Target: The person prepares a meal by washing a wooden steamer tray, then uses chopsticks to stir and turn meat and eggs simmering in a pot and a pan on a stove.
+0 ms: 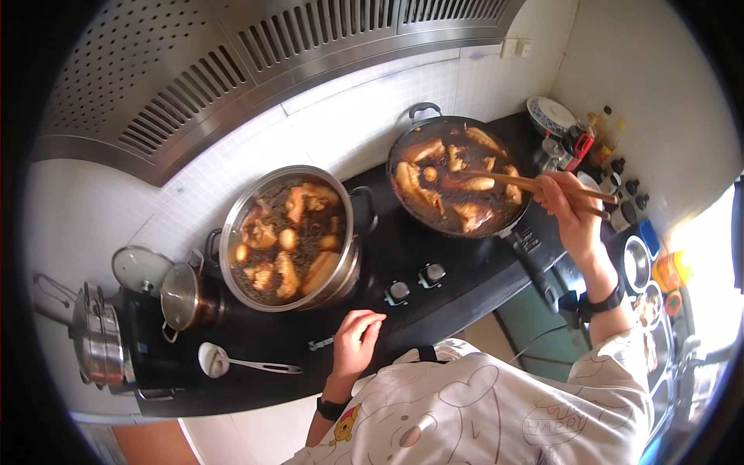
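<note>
My right hand grips a pair of wooden chopsticks over the wok. Their tips reach a piece of meat in dark brown broth. Around it lie more browned meat pieces and a small egg. Nothing is held in my left hand, whose loosely curled fingers rest together above the stove's front edge. Behind that hand and to its left stands a large steel pot, full of dark broth with meat chunks and several eggs, one of them a peeled egg.
Two stove knobs sit before the burners. A ladle lies at front left, near a small lidded pot and a steel steamer. The range hood overhangs the back. The wok handle projects forward; bottles crowd the right corner.
</note>
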A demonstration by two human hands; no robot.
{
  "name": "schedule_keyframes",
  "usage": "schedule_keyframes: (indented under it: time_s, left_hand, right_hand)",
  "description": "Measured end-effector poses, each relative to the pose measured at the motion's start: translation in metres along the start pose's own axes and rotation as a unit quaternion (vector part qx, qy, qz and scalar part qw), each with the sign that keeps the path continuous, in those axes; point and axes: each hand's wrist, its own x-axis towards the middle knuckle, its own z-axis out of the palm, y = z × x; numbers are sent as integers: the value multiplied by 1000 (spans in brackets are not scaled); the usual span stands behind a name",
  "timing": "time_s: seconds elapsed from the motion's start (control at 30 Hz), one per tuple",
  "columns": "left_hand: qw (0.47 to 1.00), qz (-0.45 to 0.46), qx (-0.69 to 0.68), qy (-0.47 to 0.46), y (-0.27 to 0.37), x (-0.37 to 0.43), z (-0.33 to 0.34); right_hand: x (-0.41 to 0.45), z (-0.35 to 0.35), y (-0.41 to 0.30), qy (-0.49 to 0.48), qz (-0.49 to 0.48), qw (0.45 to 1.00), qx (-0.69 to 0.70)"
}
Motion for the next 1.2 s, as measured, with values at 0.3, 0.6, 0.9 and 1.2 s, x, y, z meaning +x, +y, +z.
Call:
schedule_keyframes:
  time_s: [0.3,0.6,0.9,1.2]
  left_hand:
    - [999,-21,20,19,69,44,145]
    - [991,-104,67,58,93,26,172]
    - [987,-108,75,93,90,5,163]
    - [990,-74,84,80,82,1,150]
  right_hand:
    - [96,-47,151,-249,-316,908,-117]
    - [98,-28,186,-320,-431,829,-157]
    - [73,-27,199,-163,-245,954,-65]
    - [62,-13,168,-169,-395,886,-174]
